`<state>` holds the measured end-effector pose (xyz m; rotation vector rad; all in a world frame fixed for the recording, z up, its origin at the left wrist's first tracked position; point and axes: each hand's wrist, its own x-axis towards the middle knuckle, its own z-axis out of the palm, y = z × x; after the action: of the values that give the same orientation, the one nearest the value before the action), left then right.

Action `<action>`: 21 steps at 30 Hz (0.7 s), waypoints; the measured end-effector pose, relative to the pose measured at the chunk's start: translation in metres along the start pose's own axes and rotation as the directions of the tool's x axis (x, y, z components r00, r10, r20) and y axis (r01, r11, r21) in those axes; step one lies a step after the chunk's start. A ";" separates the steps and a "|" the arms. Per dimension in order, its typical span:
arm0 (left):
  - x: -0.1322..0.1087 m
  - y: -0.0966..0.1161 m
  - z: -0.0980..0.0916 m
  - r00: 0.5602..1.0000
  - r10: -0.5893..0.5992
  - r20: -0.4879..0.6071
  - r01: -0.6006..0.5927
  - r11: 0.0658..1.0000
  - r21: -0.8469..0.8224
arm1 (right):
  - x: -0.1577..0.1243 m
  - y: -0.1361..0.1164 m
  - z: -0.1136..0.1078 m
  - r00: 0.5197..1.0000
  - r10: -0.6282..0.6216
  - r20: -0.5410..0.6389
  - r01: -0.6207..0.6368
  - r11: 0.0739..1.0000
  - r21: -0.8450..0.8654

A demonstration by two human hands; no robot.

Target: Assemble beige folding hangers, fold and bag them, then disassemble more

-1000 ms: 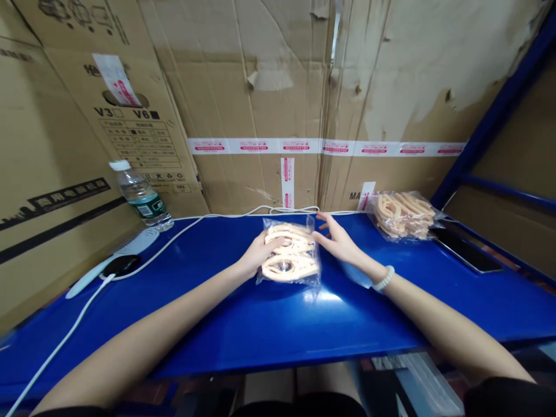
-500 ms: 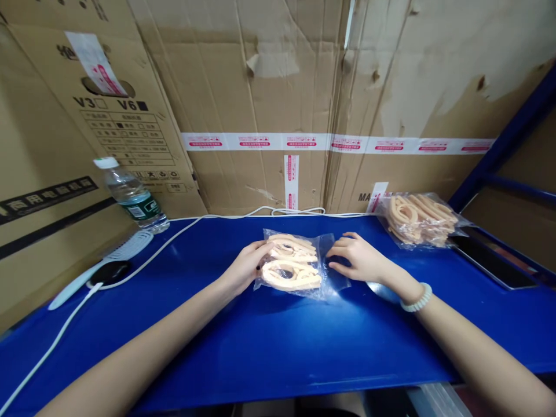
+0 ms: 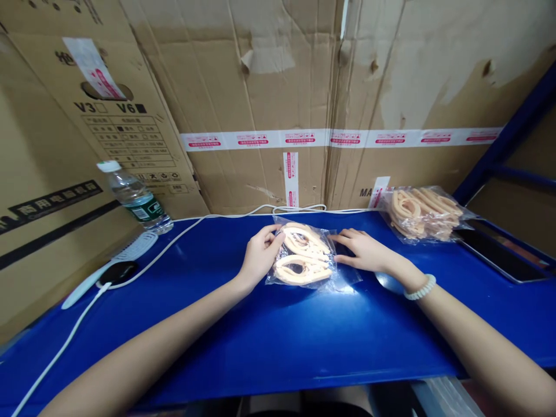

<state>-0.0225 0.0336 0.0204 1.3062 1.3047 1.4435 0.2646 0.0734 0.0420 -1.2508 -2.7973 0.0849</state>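
Before you, the blue table (image 3: 282, 341) carries a fuller clear plastic bag (image 3: 465, 214) at its right rear, packed with stacked peach-coloured loops (image 3: 428, 211). The smaller clear bag (image 3: 341, 281) is at the middle of the table, between your hands, slightly aslant; you cannot tell whether its lower edge quite rests on the surface. It should handle as a light, flat bundle: the crinkly film probably slips and could tear if tugged, while the contents look stiff enough to keep their shape. Its loose right-hand flap gives poor purchase, so hold best through the film, against the firm edges of what is inside. Your left hand (image 3: 258, 258) has its grip closed on the upper left edge, thumb in front; your right hand (image 3: 365, 250) has thumb and fingers parted at the right edge, and you cannot tell whether that grip pinches any film. Well apart at the left stands a white-capped water bottle (image 3: 145, 202), its level unclear. Smallest, inside the bag you hold, are peach looped pieces (image 3: 304, 269), perhaps folding hangers, lying in two rows.
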 end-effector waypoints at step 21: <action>0.053 0.082 0.035 0.889 0.311 0.337 -0.434 0.806 0.402 | -0.001 0.013 0.006 0.990 0.099 0.104 -0.115 0.979 0.168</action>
<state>0.0099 0.0768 0.1088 2.1050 1.3114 1.1827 0.2740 0.0811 0.0351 -1.3869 -2.7261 0.3966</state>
